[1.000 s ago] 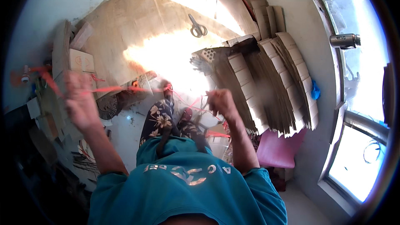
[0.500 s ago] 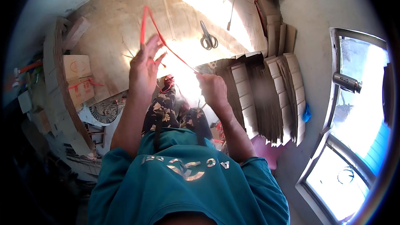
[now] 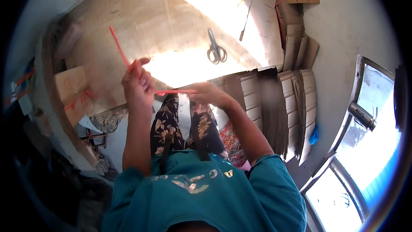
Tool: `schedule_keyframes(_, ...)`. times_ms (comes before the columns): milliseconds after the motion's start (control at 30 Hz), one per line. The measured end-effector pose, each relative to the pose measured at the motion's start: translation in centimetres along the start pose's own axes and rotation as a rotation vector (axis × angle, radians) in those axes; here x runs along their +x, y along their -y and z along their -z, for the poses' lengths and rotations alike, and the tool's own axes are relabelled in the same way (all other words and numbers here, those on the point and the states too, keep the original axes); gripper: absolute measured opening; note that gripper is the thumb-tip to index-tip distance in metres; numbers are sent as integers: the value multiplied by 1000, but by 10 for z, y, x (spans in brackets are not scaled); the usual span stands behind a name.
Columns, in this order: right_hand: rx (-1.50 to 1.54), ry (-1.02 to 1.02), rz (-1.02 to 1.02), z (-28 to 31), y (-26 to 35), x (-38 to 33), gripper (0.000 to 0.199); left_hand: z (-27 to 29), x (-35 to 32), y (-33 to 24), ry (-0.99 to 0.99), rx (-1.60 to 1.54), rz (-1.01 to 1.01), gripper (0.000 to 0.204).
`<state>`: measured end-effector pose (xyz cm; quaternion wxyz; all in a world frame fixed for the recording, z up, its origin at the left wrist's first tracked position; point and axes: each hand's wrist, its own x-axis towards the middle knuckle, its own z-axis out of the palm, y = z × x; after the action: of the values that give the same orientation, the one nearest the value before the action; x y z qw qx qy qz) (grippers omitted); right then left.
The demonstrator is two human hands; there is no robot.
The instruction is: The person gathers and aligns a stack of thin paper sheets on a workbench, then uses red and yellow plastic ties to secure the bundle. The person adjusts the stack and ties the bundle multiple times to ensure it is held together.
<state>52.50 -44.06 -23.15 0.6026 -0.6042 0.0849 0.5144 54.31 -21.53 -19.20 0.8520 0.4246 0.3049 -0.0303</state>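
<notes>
Left hand (image 3: 139, 81), just left of centre frame: fingers curled around red plastic tape (image 3: 119, 45), one end poking out toward upper left. Right hand (image 3: 208, 94), centre frame: fingers fairly flat, looks like a light pinch on the same tape; blur hides where the thumb sits. Tape runs nearly straight between both hands, in front of the floral trousers (image 3: 165, 122) and by the lower edge of the worktop (image 3: 103, 30)

Risks, my read:
- right pinch looks the weaker one; any hard pull from the left and the tape could slip out there
- tape is thin, so pulling with a twist in it could make it fold narrow or split
- upper-left end is loose; a wide swing could wrap it on the fingers or knot it
- scissors (image 3: 216, 49) lie upper centre, ring handles toward the hands; a careless reach could knock them or snag tape in the rings
- cardboard sheets (image 3: 279, 116) stand on edge, right of centre, near the right forearm; an elbow flung outward could tip some
- sunlit patch (image 3: 184, 66) is blown out behind the hands, so the tape would be hard to see against it
</notes>
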Motion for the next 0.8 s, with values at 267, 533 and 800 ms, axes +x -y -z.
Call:
schedule_keyframes(267,-1080,-886,85,218,-68,121,32,13,13,31,-176,105,-67,44)
schedule_keyframes(533,-1517,-598,-50,278,-41,207,43,34,14,66,-65,-65,82,43)
schedule_keyframes(800,-1601,-622,66,302,-73,230,9,25,19,72,-27,-88,103,46)
